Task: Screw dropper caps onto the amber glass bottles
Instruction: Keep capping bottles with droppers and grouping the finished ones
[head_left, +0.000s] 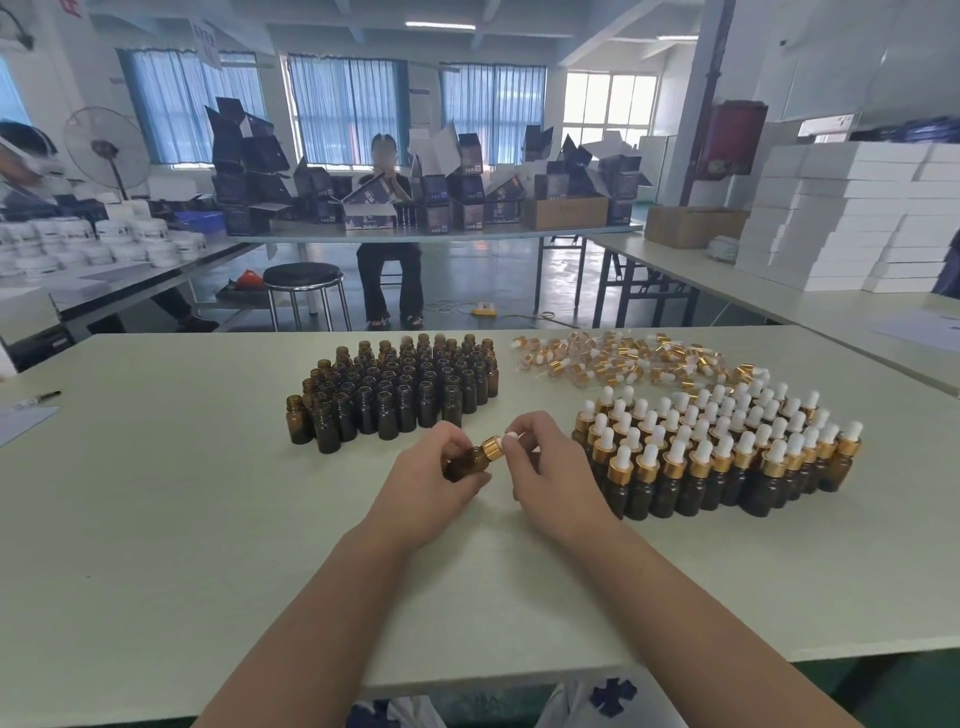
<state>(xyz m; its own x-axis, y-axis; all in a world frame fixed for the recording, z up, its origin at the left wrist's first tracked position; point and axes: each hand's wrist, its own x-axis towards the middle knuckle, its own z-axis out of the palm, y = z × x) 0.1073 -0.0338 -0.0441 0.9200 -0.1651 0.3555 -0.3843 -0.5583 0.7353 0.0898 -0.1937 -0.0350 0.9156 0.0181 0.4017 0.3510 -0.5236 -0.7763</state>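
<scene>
Pale workshop surface (208, 545), one bottle in hand.
Fingers of the left hand (423, 491) clamp a tilted amber bottle (466, 464) over it; fingers of the right hand (553, 467) pinch its dropper cap (492, 446), between uncapped bottles (395, 392) and capped bottles (717, 457).

your left hand (431, 483) wraps the amber bottle (466, 462), so only its shoulder and part of its side show; its base is hidden behind your fingers. your right hand (550, 467) covers most of the dropper cap (492, 446), leaving the gold collar and a sliver of white bulb. you can't tell how far the cap is threaded on. the loose caps (623, 358) at the back are too small to tell apart. the sheet of paper (21, 423) is cut by the left edge.
</scene>
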